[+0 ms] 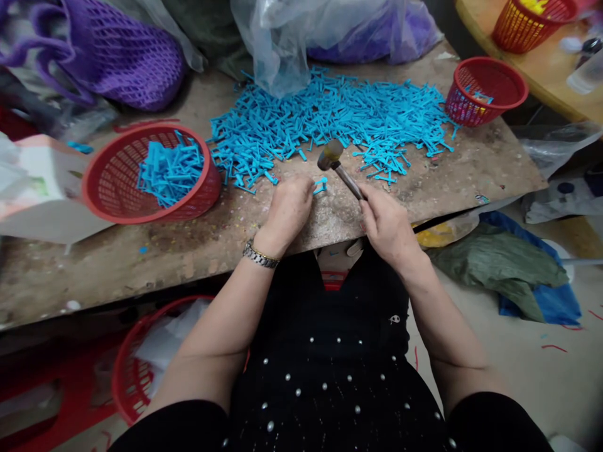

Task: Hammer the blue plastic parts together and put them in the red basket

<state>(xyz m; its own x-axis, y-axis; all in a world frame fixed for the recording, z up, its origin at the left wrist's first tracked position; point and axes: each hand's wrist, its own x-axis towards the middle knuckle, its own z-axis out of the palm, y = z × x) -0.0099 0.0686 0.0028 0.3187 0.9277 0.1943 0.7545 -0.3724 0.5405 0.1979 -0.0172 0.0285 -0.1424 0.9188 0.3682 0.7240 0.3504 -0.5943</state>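
Observation:
My right hand [387,221] is wrapped round the handle of a small hammer [348,181], its head raised above the worn table. Low over the tabletop, my left hand [291,207] is closed with its fingertips on a small blue plastic piece [320,185] that pokes out on the right side of the fingers. Just beyond both hands spreads a wide heap of thin blue plastic pieces [330,113]. To the left, a red basket [106,188] holds a pile of similar blue pieces [172,171].
A smaller red basket [490,113] stands at the table's right corner. Clear plastic bags [277,50] and a purple mesh bag [122,56] lie along the back. A white box [56,207] sits at far left. Below the table is another red basket [123,358].

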